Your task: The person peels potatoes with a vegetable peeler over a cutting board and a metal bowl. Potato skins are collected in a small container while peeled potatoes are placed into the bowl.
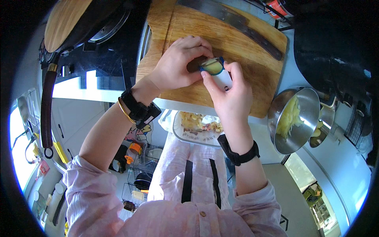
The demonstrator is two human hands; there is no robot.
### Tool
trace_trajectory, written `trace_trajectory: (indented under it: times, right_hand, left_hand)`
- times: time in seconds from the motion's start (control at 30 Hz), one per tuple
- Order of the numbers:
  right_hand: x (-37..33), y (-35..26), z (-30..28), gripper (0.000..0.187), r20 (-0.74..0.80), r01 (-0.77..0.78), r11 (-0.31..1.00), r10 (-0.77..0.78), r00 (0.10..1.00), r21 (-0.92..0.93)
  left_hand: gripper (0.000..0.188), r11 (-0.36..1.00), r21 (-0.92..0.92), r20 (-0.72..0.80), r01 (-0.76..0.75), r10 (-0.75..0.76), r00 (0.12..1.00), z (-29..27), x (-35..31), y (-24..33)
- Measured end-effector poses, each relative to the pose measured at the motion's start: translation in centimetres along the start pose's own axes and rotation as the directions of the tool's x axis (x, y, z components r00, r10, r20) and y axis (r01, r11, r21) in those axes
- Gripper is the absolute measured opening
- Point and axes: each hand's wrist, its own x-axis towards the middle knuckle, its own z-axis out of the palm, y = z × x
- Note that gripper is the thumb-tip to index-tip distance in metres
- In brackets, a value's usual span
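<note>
The wooden cutting board [237, 47] fills the counter in front of me, and both my hands work over its near half. Along its far edge lies a long cleaver [233, 21], blade flat on the wood, well apart from my fingers. To my upper left a dark wok [87, 19] sits on the stove, its long brown handle [46, 106] running down toward me.

At my right, just beside the board's near corner, a steel bowl [312, 102] holds a heap of pale yellow shreds that look like grated potato. A smaller steel vessel [325, 126] stands touching it on the far side, with a pale chunk or two inside; I cannot tell what they are. Below the counter's edge, in front of my lap, a white plastic bag [197, 132] hangs open with yellowish peelings and scraps in it.

My left hand [179, 65] is curled around a small potato [213, 66], fingertips pinching it over the board. My right hand [229, 93] is clenched on a white-handled peeler [223, 79], its blue-rimmed head pressed against the potato's pale peeled face.
</note>
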Motion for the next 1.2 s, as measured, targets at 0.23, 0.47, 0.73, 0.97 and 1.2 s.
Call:
trace_trajectory:
  times: [0.23, 0.47, 0.73, 0.97, 1.2]
  right_hand:
    - [-1.1, 0.3, -1.4, 0.046, 0.051, -0.048, 0.999, 0.048, 0.998, -0.018]
    - [-2.9, 2.4, -2.8, 0.045, 0.116, -0.125, 0.991, 0.12, 0.986, 0.042]
    - [-5.4, 2.8, -5.2, 0.046, -0.026, -0.243, 0.938, 0.257, 0.966, 0.249]
    - [-3.6, 1.9, -5.1, 0.041, -0.049, -0.138, 0.928, 0.164, 0.985, 0.347]
    - [-5.1, 1.8, -5.8, 0.049, -0.067, -0.047, 0.97, 0.065, 0.996, 0.238]
  left_hand:
    - [0.042, 0.997, 0.073, 0.015, 0.017, -0.018, 1.0, 0.0, -0.2, 0.8]
    - [0.041, 0.993, 0.115, 0.046, -0.018, 0.013, 0.999, -0.2, -0.2, 0.9]
    - [0.044, 0.996, 0.094, 0.022, 0.013, -0.015, 1.0, -0.1, -0.2, 0.5]
    - [0.052, 0.999, 0.037, 0.003, 0.04, -0.04, 0.999, -0.5, 0.4, 1.1]
    - [0.044, 0.998, -0.064, -0.071, -0.018, 0.013, 0.997, -0.3, -0.4, 7.1]
